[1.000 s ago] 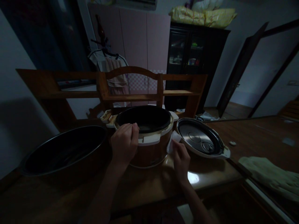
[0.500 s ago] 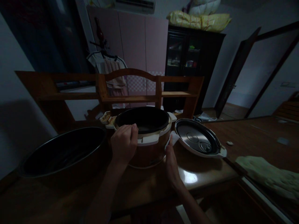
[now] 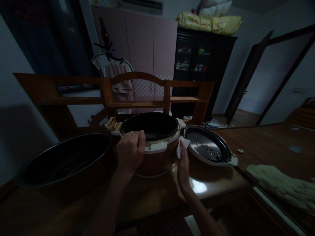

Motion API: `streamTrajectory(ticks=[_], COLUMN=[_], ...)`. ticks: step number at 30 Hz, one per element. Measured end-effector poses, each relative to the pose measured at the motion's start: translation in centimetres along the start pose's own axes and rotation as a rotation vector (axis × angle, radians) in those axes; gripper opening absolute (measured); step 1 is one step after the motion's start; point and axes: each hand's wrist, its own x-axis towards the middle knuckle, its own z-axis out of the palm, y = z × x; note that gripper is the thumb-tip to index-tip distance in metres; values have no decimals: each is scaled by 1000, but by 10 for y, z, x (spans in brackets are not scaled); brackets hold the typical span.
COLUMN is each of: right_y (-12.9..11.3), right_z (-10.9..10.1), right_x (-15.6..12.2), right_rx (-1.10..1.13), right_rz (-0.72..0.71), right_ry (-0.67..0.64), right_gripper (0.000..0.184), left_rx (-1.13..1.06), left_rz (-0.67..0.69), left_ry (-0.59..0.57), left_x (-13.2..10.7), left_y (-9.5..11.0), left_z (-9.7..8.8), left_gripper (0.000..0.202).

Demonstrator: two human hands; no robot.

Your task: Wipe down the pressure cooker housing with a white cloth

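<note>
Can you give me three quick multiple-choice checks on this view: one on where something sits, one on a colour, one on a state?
1. Where does the detached lid lie?
A. On top of the cooker
B. On the table, to the right of the cooker
C. Inside the large dark basin

2. What colour is the cloth in the right hand?
A. White
B. Red
C. Black

3. What state is the rice cooker in?
A. Closed with its lid on
B. Tipped on its side
C. Open, its dark inner pot exposed

Answers:
1 B: the lid rests inner side up on the table, right of the cooker.
2 A: the cloth shows pale white against the cooker's brown side.
3 C: the top is uncovered, with the left hand gripping its front rim.
</note>
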Motion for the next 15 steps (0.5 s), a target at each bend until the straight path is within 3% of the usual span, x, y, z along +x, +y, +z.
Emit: streamTrajectory(ticks=[11,15], right_y=[3,-2], right_z=[3,5], right_x=[-10,-13], right_rx=[-7,-35], right_rz=[9,11], right_ry=[48,137], right_gripper=[51,43], left_rx=[10,31], left_rz=[7,17], left_ry=[-1,7], left_x=[1,0], left_y=[0,0], left_z=[-1,0], left_gripper=[39,40])
